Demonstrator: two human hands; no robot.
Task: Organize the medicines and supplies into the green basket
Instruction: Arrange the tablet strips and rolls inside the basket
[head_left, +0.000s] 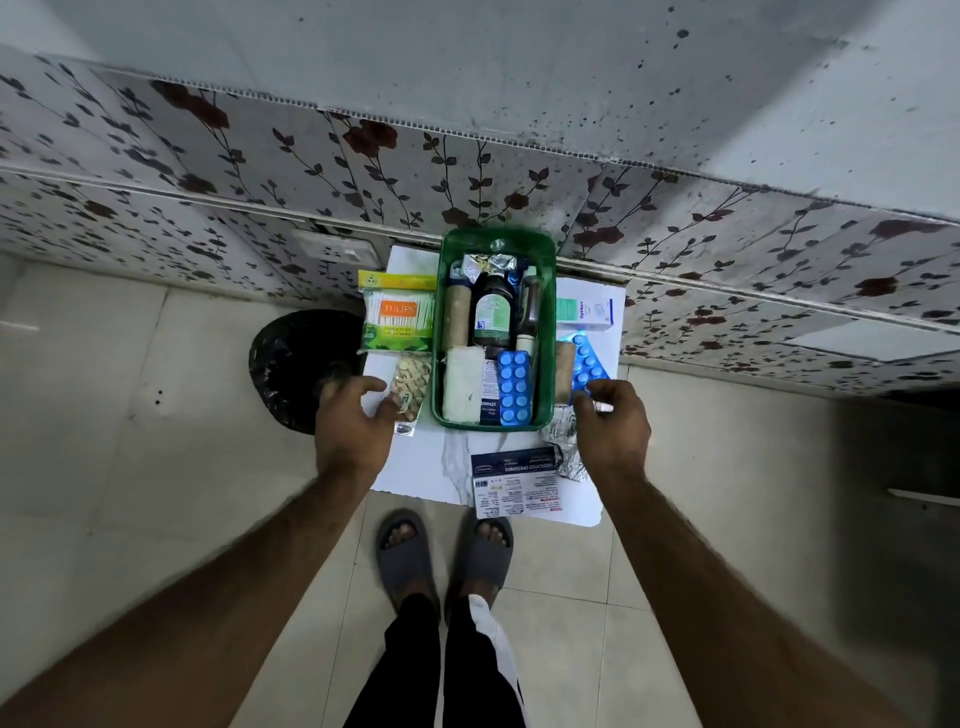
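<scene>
Inside the green plastic basket (545, 332), bottles and strips sit packed; beside it, the cotton-bud packet (399, 318) and the blue blister strip (586, 367) remain, left hand (353, 423) loosely open, right hand (613, 421) pinching a small white item.

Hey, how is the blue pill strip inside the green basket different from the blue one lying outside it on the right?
The blue strip in the basket lies inside the green basket, fully in view and untouched; the blue strip outside rests on the white board beside the basket's right wall. The right hand covers the outside strip's near end. Both are blue blister packs of round tablets.
</scene>
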